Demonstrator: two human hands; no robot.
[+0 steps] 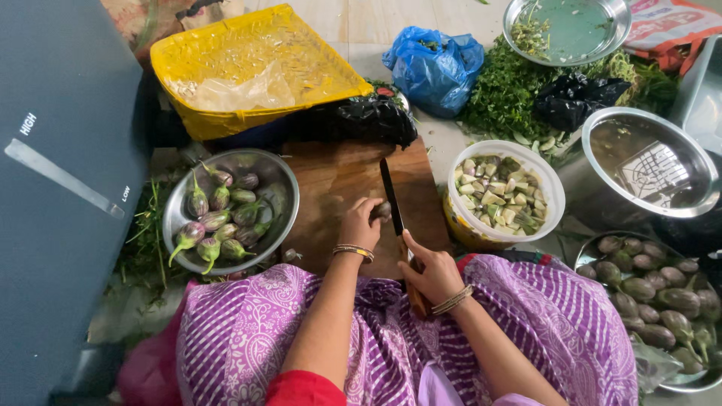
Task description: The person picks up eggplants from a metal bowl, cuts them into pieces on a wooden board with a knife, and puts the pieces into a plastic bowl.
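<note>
The right hand (432,272) has its grip clenched around the wooden handle of a knife (392,207), whose long dark blade runs away from the wrist across a brown wooden cutting board (338,180). Just left of the blade, the left hand (361,224) pins a small round brinjal (383,210) between its fingertips, the vegetable resting on the board and touching the blade's side. Both wrists carry thin bangles, and both forearms reach out over a lap covered in purple cloth with white stripes and a paisley pattern (541,316). Left of the left hand sits a shiny round steel bowl (282,197) holding small green and purple brinjals with curling stems. Right of the knife stands a round white plastic tub (543,174) filled with pale, chunky cut pieces. Further right, near the right elbow, a steel dish (594,252) is heaped with dark whole brinjals, and beyond it sits a steel bowl with water (699,162). Beyond the board lie a yellow rectangular plastic tray (218,45), a crumpled blue plastic bag (436,68) and a heap of leafy greens (504,98).
</note>
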